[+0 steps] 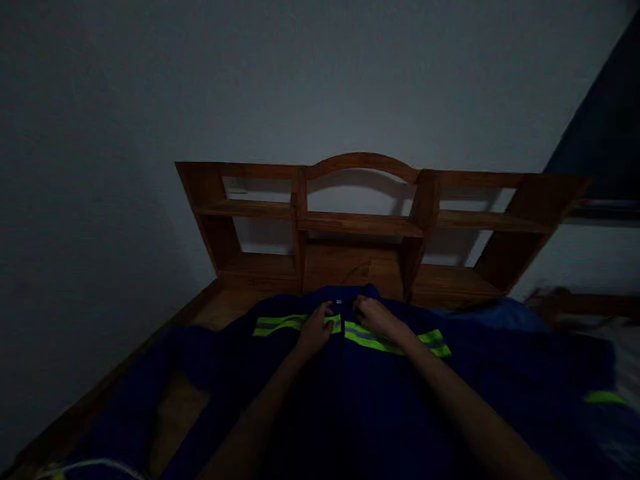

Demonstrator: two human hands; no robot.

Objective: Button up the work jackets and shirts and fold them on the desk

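Observation:
A dark blue work jacket with yellow-green reflective bands lies spread out, front up, its collar toward the wooden headboard. On the left half of its chest, beside the front opening and touching the band, rests my left hand; its fingers are apart and curved. My right hand is closed at the jacket's other front edge, just below the collar, with its fingers curled onto the cloth. A small pale label shows inside the neck between the hands. Dim light hides the finer detail of the fingertips.
A wooden headboard with open shelves stands against the pale wall behind the jacket. One sleeve bends down at the left over a wooden surface. Blue cloth lies at the right, and a dark curtain-like panel hangs upper right.

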